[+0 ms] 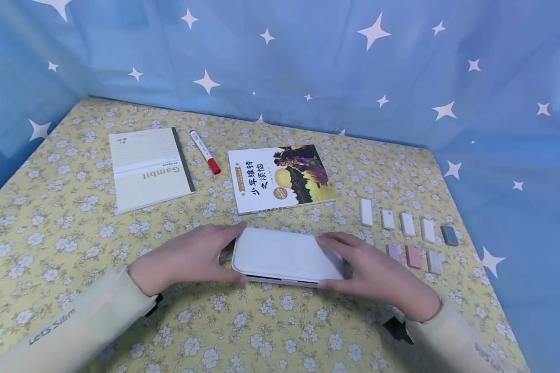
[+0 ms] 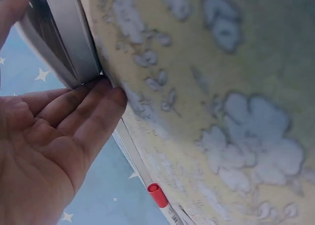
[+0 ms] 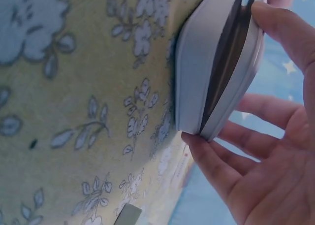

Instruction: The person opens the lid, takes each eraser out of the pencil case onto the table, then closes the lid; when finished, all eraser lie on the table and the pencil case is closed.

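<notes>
A white rectangular case (image 1: 284,255) with rounded corners lies on the flowered tablecloth, its long side facing me. A dark gap shows between its lid and base in the right wrist view. My left hand (image 1: 193,257) holds the left end, thumb at the front corner and fingers round the back. At the other end, my right hand (image 1: 373,264) grips the case with its thumb on the front edge and its fingers over the lid and far side. The case's inside is mostly hidden.
Behind the case lies a book (image 1: 280,178) with a picture cover. A red-capped marker (image 1: 205,152) and a pale notebook (image 1: 149,168) are farther left. Several small blocks stand at the right, among them a pink block (image 1: 413,256) and a teal block (image 1: 449,235). A blue starred curtain (image 1: 308,57) borders the table.
</notes>
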Demonstrator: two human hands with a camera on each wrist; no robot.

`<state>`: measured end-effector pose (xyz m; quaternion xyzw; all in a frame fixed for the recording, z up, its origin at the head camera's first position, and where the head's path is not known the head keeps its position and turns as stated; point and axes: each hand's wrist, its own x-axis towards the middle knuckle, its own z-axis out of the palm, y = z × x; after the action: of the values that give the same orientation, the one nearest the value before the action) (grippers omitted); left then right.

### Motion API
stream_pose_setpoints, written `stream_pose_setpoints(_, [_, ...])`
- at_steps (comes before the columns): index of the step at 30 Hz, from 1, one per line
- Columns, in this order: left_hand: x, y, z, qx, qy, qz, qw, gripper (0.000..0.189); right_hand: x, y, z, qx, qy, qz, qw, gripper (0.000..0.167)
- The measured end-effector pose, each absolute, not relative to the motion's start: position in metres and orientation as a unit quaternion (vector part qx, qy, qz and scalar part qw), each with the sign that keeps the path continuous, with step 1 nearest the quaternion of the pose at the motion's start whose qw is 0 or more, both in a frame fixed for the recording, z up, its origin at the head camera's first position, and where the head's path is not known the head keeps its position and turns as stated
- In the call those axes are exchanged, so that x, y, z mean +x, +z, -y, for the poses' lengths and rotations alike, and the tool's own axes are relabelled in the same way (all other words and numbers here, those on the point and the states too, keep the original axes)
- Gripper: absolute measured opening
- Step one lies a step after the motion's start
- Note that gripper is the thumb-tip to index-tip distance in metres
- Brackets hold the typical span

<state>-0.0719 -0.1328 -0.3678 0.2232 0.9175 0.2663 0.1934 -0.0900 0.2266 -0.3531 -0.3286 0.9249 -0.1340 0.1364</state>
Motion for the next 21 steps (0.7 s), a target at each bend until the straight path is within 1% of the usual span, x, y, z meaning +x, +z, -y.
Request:
stream_pose_setpoints(7, [-0.0739, -0.3672, 0.1335, 0.225, 0.269, -0.916, 0.195, 0.110, -0.0867, -0.3538, -0.2248, -0.338, -0.107, -0.928, 0.118, 0.095])
stream_pose_setpoints(15, [-0.0749, -0.3665, 0.1328, 0.218, 0.269, -0.918, 0.193, 0.111, -0.0859, -0.3548, -0.2239, -0.360, -0.093, -0.924, 0.088, 0.095])
stream_pose_setpoints(21, [-0.0744, -0.3652, 0.1299, 0.210, 0.259, -0.923, 0.195, 0.112, -0.0832, -0.3557, -0.2230, -0.366, -0.076, -0.924, 0.077, 0.095])
